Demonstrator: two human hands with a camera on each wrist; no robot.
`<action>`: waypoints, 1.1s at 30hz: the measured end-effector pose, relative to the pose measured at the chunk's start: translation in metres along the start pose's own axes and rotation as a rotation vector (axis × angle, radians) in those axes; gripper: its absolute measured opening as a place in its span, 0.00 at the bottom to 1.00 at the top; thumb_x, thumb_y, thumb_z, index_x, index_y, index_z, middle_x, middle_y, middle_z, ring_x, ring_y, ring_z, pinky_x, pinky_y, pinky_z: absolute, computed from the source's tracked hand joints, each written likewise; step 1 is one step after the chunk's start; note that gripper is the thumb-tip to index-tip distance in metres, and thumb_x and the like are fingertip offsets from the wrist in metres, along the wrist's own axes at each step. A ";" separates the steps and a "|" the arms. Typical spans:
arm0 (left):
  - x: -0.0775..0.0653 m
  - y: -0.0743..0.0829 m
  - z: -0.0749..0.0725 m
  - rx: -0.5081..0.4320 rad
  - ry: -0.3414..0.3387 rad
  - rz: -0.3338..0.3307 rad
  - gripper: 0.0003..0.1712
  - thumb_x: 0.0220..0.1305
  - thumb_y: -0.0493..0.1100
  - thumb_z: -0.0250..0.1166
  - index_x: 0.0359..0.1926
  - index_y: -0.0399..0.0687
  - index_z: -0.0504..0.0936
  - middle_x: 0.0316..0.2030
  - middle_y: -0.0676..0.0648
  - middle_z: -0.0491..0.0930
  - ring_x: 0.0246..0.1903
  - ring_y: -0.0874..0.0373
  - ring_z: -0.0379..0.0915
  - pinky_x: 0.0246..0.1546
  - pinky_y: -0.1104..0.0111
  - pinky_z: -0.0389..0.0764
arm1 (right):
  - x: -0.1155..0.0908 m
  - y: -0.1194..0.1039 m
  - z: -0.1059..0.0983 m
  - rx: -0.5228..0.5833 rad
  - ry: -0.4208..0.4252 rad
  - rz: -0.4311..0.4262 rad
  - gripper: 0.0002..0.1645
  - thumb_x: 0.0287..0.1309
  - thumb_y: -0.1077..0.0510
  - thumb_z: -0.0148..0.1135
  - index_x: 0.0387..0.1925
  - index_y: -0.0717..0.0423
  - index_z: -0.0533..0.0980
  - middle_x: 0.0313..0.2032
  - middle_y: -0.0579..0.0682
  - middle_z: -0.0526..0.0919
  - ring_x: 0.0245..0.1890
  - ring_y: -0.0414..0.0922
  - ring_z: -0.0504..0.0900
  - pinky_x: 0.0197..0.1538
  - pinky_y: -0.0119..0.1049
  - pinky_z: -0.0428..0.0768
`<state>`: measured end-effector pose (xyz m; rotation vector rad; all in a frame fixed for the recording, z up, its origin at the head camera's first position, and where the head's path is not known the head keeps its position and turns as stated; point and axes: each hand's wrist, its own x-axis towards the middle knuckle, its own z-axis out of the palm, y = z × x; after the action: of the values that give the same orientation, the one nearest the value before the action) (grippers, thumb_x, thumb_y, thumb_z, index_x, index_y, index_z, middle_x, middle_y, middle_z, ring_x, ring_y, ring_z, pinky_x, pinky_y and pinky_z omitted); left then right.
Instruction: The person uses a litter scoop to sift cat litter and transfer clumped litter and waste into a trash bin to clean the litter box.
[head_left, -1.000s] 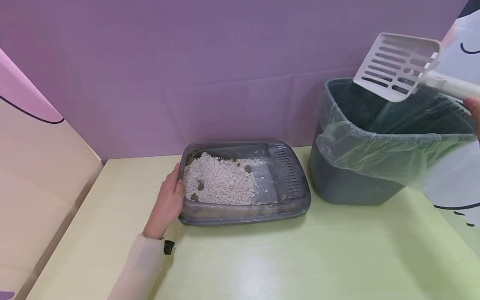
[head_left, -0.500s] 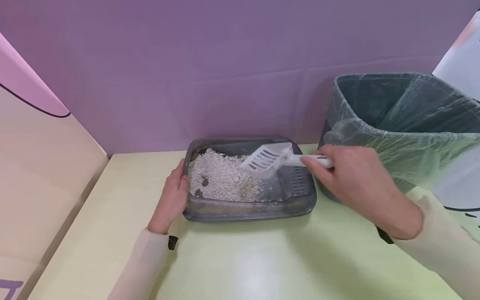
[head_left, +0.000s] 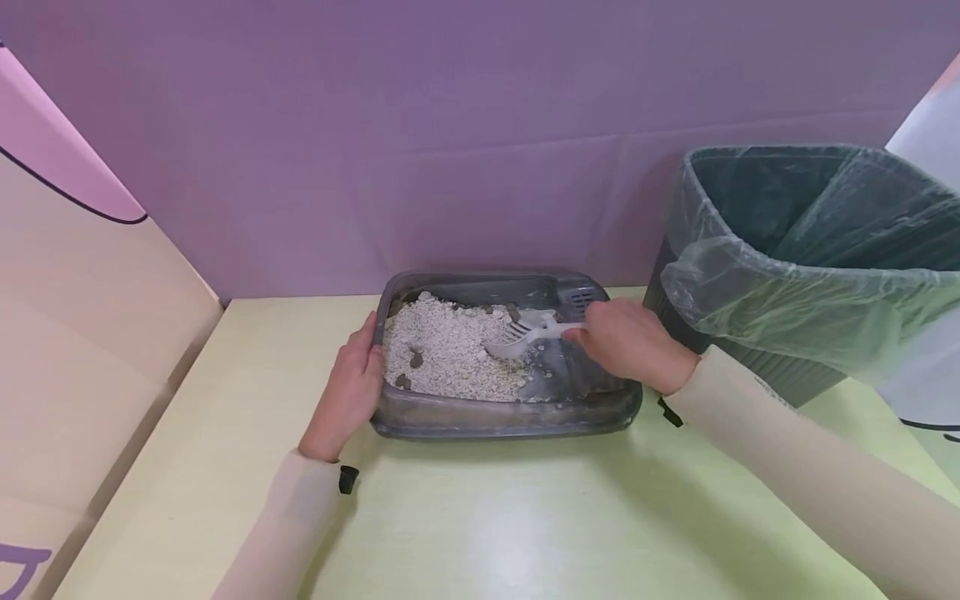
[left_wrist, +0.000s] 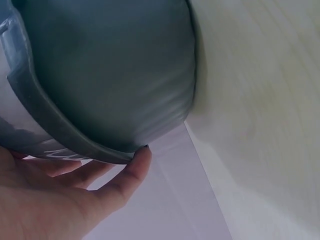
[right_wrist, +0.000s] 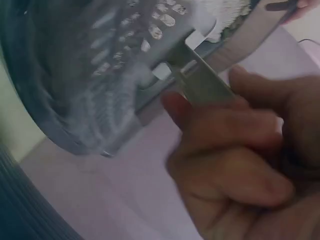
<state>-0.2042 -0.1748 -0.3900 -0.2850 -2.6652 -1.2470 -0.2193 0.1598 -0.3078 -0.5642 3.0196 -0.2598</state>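
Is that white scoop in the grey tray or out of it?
In it: the head view shows the scoop inside the tray, at the edge of the pale granules, gripped by the right hand.

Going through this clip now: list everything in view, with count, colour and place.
Litter tray: one, dark grey, on the table
Litter: one heap, off-white, mostly in the tray's left part
Clumps: several, dark brownish-grey, in the litter
Scoop: one, white, slotted, inside the tray
Bin: one, dark grey, right of the tray
Bin bag: one, see-through greenish, lining the bin
Table: one, pale yellow-green, underneath
Backdrop: one, purple, behind
Side panels: two, pale, left and right
Left hand: one, gripping the tray's left end
Right hand: one, holding the scoop's handle
Sleeves: two, cream, on both arms
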 end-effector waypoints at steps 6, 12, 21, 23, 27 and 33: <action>0.000 -0.001 -0.006 0.031 -0.032 0.020 0.31 0.73 0.41 0.39 0.73 0.39 0.46 0.63 0.33 0.61 0.61 0.41 0.57 0.60 0.47 0.58 | 0.026 0.012 0.016 -0.020 -0.205 -0.010 0.15 0.70 0.54 0.47 0.36 0.64 0.72 0.25 0.51 0.74 0.22 0.47 0.71 0.26 0.40 0.70; 0.001 -0.001 -0.008 0.049 -0.053 0.013 0.31 0.74 0.41 0.38 0.73 0.39 0.45 0.64 0.33 0.60 0.63 0.40 0.55 0.61 0.47 0.56 | 0.044 0.019 0.034 0.088 -0.182 -0.072 0.10 0.71 0.56 0.46 0.40 0.61 0.68 0.30 0.52 0.75 0.26 0.47 0.72 0.32 0.42 0.70; 0.001 0.000 -0.007 0.055 -0.076 -0.010 0.31 0.74 0.44 0.37 0.74 0.44 0.45 0.70 0.39 0.53 0.66 0.42 0.51 0.63 0.49 0.53 | 0.074 0.002 0.030 0.194 -0.379 -0.112 0.23 0.73 0.53 0.41 0.60 0.67 0.59 0.34 0.58 0.76 0.19 0.44 0.65 0.33 0.41 0.67; 0.001 0.000 -0.005 0.052 -0.073 -0.017 0.31 0.74 0.44 0.37 0.74 0.44 0.45 0.70 0.39 0.53 0.66 0.42 0.50 0.63 0.49 0.53 | 0.080 -0.007 0.028 0.191 -0.426 -0.108 0.28 0.73 0.53 0.42 0.64 0.68 0.55 0.38 0.60 0.76 0.22 0.43 0.68 0.34 0.41 0.68; -0.001 0.003 -0.001 0.048 -0.043 -0.042 0.31 0.74 0.42 0.36 0.74 0.41 0.44 0.66 0.34 0.55 0.63 0.40 0.52 0.61 0.48 0.56 | 0.085 -0.021 0.027 0.185 -0.446 -0.119 0.32 0.72 0.53 0.43 0.68 0.68 0.51 0.53 0.61 0.72 0.28 0.44 0.71 0.37 0.41 0.69; -0.008 0.008 0.004 0.053 -0.006 -0.072 0.31 0.73 0.41 0.36 0.73 0.38 0.45 0.64 0.32 0.55 0.62 0.39 0.51 0.60 0.47 0.57 | 0.075 -0.019 0.029 0.250 -0.413 -0.142 0.24 0.73 0.52 0.42 0.62 0.62 0.57 0.41 0.56 0.76 0.19 0.43 0.62 0.27 0.38 0.66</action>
<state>-0.1953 -0.1677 -0.3885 -0.1875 -2.7315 -1.1950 -0.2798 0.1104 -0.3350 -0.7082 2.5082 -0.4570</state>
